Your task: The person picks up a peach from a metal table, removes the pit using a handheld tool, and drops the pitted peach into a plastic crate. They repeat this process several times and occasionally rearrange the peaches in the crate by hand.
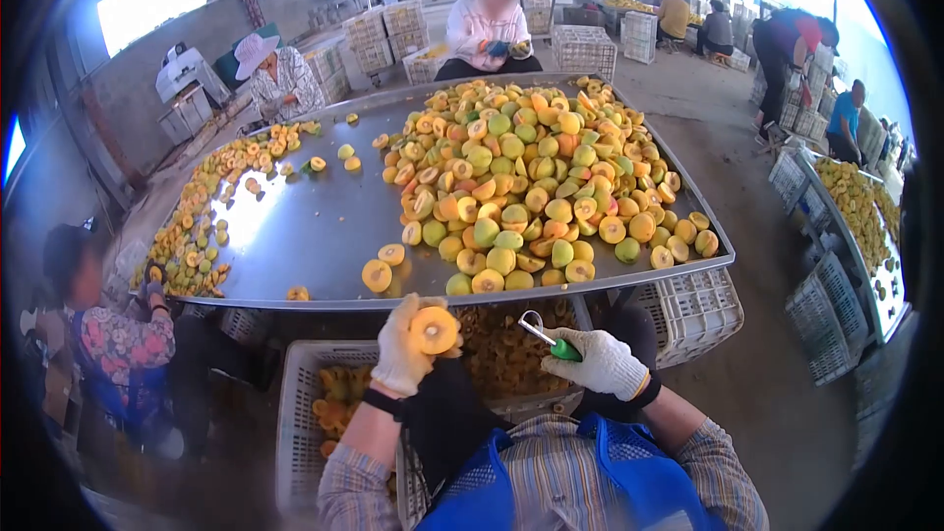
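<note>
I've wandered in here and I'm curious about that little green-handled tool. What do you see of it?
The green-handled tool has a smooth, plastic-looking green handle and a slim, shiny, metal-looking shaft ending in a small curved loop. The right hand's grip, in a pale knit glove, closes around the handle and hides its rear end. The loop points up and leftward in the picture, just below the near edge of the metal table, and stays clear of the halved fruit.

The gloved left hand (401, 352) is raised upright, curled in a grip; the gloved right hand (602, 364) closes likewise, pointing inward. The left forearm (370, 435) reaches forward; the right forearm (677, 419) slants inward.
</note>
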Available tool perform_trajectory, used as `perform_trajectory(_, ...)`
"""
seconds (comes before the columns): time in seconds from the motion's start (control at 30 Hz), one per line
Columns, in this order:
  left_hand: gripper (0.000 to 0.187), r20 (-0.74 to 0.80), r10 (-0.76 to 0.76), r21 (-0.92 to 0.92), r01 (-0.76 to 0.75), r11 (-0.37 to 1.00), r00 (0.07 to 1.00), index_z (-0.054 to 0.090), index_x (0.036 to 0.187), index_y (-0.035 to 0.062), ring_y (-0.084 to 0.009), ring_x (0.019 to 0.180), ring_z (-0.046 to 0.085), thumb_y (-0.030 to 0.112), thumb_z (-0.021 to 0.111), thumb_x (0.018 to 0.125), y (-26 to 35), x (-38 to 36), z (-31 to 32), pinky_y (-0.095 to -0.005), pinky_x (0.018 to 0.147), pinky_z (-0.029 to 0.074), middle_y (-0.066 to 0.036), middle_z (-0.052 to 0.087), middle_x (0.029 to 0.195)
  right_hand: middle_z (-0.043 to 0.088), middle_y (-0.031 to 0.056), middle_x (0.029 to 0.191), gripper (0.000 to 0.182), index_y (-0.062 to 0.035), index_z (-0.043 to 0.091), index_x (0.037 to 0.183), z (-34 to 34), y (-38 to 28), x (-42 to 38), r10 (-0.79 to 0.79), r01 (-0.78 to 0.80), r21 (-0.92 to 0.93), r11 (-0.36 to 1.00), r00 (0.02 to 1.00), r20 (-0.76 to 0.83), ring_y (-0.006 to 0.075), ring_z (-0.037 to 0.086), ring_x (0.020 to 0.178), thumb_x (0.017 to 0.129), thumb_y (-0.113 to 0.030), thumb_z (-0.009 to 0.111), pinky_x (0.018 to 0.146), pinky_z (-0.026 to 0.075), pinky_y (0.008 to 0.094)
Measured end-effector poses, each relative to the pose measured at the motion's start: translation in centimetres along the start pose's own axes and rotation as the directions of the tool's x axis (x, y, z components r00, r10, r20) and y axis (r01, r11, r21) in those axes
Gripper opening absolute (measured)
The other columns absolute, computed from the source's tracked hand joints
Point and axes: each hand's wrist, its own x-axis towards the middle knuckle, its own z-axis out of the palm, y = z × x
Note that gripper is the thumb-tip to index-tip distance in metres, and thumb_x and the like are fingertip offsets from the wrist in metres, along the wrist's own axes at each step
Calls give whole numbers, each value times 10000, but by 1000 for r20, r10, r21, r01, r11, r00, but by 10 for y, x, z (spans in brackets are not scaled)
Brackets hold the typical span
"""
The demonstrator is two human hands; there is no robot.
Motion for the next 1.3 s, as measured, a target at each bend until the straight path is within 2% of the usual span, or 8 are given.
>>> perform_trajectory(0.1,431,32,-69,-282,76,956,997,585,1130,-7,-362,841,701,397,505,1005,-51,23,19,-503,656,608,-214,674,970,710,122,844,498,-246,587,1350,0,-22,-2,68,-68,19,997,998,-10,310,714,805,887,-404,677,722,577,393)
perform_trajectory(0.2,427,-19,-34,-389,24,921,999,607,1120,-6,-338,854,687,398,576,987,-80,37,40,-471,738,594,-194,674,1002,708,130,831,492,-229,585,1352,13,-15,7,72,-74,-49,996,997,-40,315,709,765,884,-347,676,690,580,393)
perform_trajectory(0.23,427,-18,-53,-392,42,919,998,607,1120,-6,-338,854,687,398,576,987,-86,38,47,-471,738,594,-194,674,1002,703,151,827,486,-213,590,1343,22,-3,11,-30,20,-74,997,992,-126,335,700,757,869,-284,672,687,574,414)
perform_trajectory(0.6,403,-14,0,-458,-6,889,1000,632,1141,-11,-289,980,647,362,544,1016,-101,42,84,-425,854,559,-170,660,1081,698,168,799,467,-149,618,1279,31,24,23,25,-40,-108,993,991,-135,362,690,731,828,-252,682,649,561,451)
perform_trajectory(0.77,516,-83,-63,-453,19,892,995,663,1086,-8,-339,895,659,470,484,1010,-108,46,98,-463,793,560,-171,676,999,699,166,790,328,-120,690,1135,49,46,28,109,-102,91,991,991,-81,365,686,713,864,-300,649,632,558,453)
perform_trajectory(1.17,559,-49,-72,-352,50,935,996,658,906,-2,-327,788,667,528,503,994,-97,50,116,-449,742,565,-171,668,873,680,172,770,203,-84,700,930,49,46,26,88,-90,81,993,996,25,368,676,719,868,-261,623,632,553,449)
perform_trajectory(1.23,554,-154,-58,-135,38,990,986,656,870,-2,-318,754,670,528,540,980,-93,50,115,-441,711,569,-172,670,845,672,182,750,188,-77,698,897,43,52,31,-21,30,78,997,992,-123,372,667,685,860,-253,642,619,550,452)
perform_trajectory(1.3,545,-131,-73,-131,56,990,989,666,867,-11,-298,746,673,503,532,994,-87,50,116,-412,697,569,-173,679,840,672,175,747,183,-92,705,915,53,56,33,20,-19,133,991,1000,-3,369,665,673,858,-255,644,618,551,447)
